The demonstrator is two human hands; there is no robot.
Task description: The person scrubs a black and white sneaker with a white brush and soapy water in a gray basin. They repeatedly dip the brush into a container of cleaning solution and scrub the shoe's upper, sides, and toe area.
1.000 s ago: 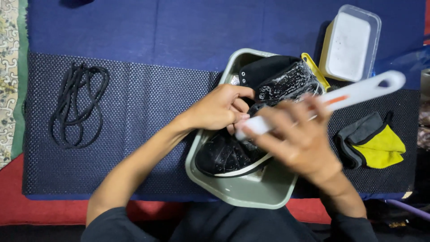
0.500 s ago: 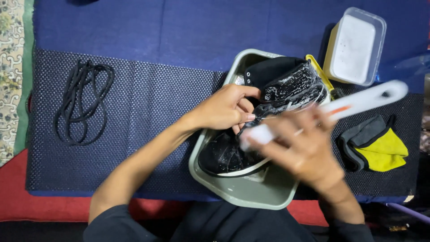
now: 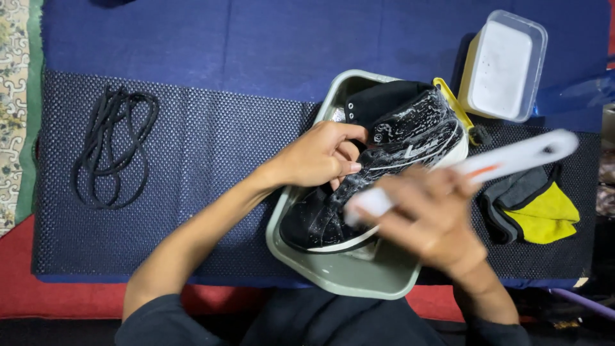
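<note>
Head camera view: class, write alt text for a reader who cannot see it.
A left hand steadies a wet black high-top shoe in a grey-green plastic tub while the right hand holds a white long-handled brush against it.

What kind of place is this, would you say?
Probably a home floor set up for washing shoes: a wet black shoe in a grey basin, loose black laces on a dark mat, patterned carpet at the edge.

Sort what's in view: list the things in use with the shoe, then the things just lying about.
In use: black shoe, held by left hand; white brush in right hand; grey basin.
Lying about: black laces; lidded plastic tub; grey and yellow cloth.
</note>
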